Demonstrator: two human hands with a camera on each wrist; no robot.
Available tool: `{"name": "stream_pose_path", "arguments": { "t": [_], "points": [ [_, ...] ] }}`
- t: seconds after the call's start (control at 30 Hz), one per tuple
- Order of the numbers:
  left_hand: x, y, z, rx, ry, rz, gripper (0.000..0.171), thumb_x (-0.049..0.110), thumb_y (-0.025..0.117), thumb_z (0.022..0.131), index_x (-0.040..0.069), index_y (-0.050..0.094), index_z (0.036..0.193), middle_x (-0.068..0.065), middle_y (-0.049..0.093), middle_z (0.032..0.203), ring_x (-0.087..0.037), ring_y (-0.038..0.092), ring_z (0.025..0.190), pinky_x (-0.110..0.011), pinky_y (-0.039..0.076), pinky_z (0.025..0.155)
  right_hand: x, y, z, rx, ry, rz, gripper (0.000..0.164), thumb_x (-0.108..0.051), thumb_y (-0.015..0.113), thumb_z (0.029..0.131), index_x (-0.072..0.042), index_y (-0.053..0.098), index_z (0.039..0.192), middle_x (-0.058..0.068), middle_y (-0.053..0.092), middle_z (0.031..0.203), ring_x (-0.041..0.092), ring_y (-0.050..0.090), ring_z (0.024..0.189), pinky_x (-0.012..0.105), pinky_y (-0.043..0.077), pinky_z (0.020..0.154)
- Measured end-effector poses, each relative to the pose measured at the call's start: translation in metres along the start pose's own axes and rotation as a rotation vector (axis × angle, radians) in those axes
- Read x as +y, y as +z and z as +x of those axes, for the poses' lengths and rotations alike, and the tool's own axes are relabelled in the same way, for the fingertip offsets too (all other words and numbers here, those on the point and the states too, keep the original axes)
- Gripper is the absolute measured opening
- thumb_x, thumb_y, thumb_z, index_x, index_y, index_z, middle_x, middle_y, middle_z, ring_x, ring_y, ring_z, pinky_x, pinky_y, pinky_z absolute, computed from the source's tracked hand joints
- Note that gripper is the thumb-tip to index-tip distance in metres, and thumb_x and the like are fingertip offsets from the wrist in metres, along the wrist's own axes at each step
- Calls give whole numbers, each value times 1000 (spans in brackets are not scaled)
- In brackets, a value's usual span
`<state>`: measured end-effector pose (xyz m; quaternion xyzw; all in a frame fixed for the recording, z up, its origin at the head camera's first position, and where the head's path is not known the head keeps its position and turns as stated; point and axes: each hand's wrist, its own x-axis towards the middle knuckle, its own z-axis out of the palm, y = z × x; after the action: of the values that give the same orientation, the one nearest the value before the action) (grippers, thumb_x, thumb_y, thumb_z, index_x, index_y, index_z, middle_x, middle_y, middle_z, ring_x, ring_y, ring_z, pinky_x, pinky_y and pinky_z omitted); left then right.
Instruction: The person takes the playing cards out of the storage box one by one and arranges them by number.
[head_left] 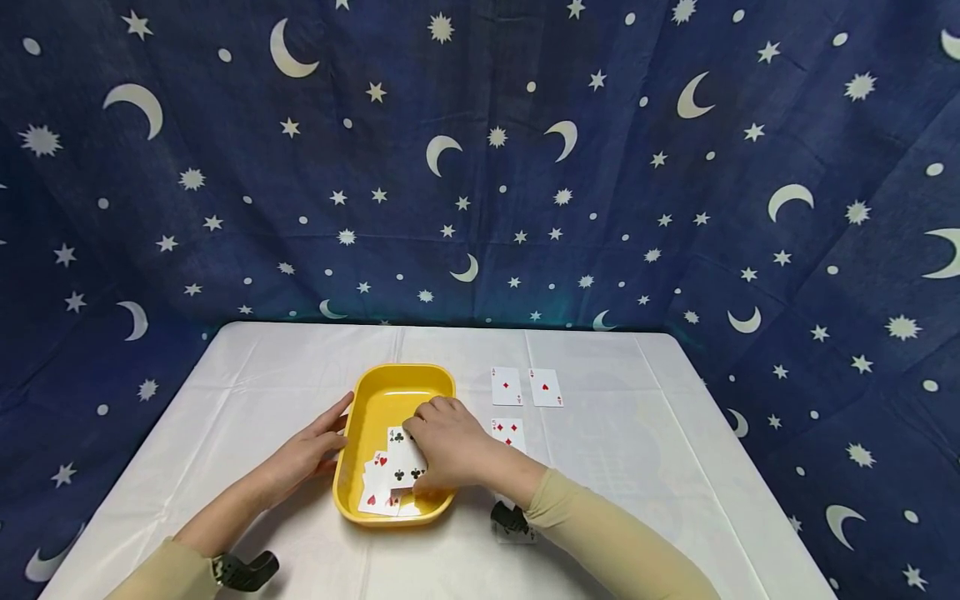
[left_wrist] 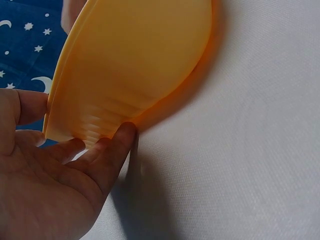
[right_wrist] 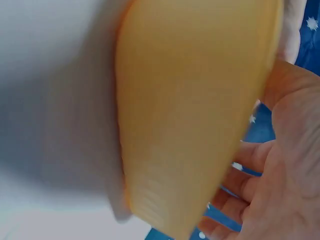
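A yellow tray [head_left: 397, 375] stands on the white-covered table. My left hand [head_left: 303, 454] touches its left side, the spread fingers resting against the wall and rim, as the left wrist view also shows. Over the tray's right rim reaches my right hand [head_left: 453, 442], which pinches a four of clubs card [head_left: 400, 458] by its right part; fingers hide that edge. Beneath and left of this card, red heart cards [head_left: 371, 496] overlap at the tray's near left. In the right wrist view the tray wall hides the cards.
Right of the tray lie an ace of diamonds [head_left: 506, 387], an ace of hearts [head_left: 546, 388] and a partly covered diamonds card [head_left: 508, 429]. Another card [head_left: 517, 536] shows beneath the right wrist camera. A dark blue curtain [head_left: 480, 208] with moons and stars hangs behind the table.
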<state>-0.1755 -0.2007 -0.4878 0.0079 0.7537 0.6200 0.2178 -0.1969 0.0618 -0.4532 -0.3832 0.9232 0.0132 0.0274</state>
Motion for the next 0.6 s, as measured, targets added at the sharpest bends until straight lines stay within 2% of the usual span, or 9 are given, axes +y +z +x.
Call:
{"name": "stream_pose_path", "arguments": {
  "t": [0.3,0.6],
  "points": [
    [-1,1,1,0,-4,9,76,20,52,103,30,10,166,-21,16,168,-41,35,146,-54,44,108,23,-22,-11,73,36,85,85,-58,86,70,-18,60,141,0,57,130,21,43,126,41,32,114],
    [-1,1,1,4,-6,8,76,19,51,103,30,10,166,-21,15,168,-42,33,147,-55,42,109,49,-39,-32,137,80,147,86,-54,87,70,-16,59,142,2,56,135,23,41,130,45,32,114]
  ]
}}
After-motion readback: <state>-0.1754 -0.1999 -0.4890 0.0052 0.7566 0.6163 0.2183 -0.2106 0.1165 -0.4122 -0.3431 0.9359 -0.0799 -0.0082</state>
